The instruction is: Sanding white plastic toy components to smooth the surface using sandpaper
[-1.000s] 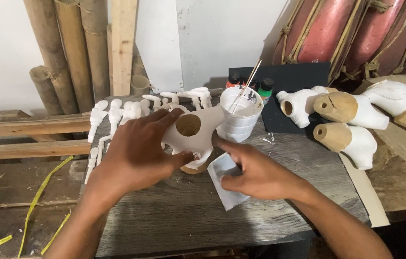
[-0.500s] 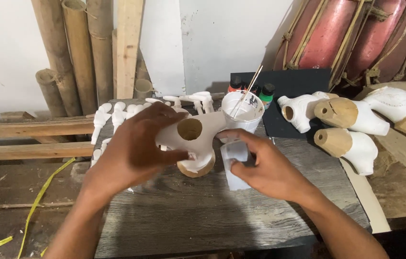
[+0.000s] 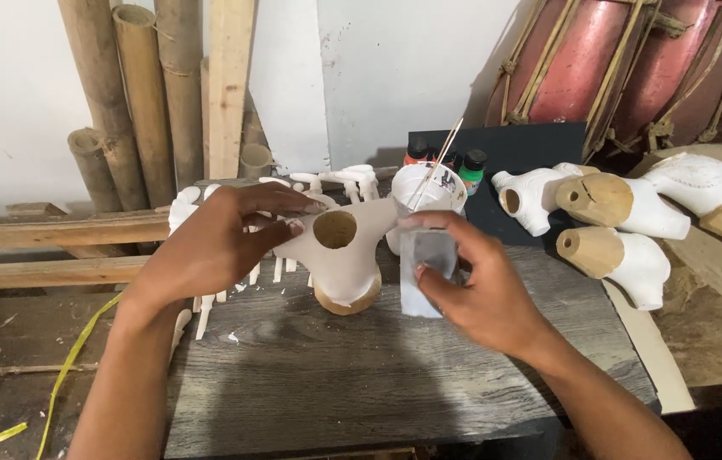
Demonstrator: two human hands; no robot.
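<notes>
My left hand (image 3: 216, 243) grips a white-painted wooden piece with a round hole (image 3: 339, 255), held upright over the grey board (image 3: 378, 375); its bare wooden base points down. My right hand (image 3: 476, 285) holds a folded sheet of grey-white sandpaper (image 3: 425, 268) just to the right of the piece, close against its side. A white cup (image 3: 429, 192) with thin sticks in it stands right behind the two hands.
Several small white sticks (image 3: 207, 298) lie behind my left hand. Three white carved pieces with wooden ends (image 3: 625, 230) rest at the right. Small paint bottles (image 3: 471, 162) stand by a black panel. Bamboo poles (image 3: 131, 102) and red drums (image 3: 616, 60) lean at the back.
My right hand has lifted the sandpaper off the board and brought it up beside the white piece. My left hand has kept hold of the piece and shifted slightly.
</notes>
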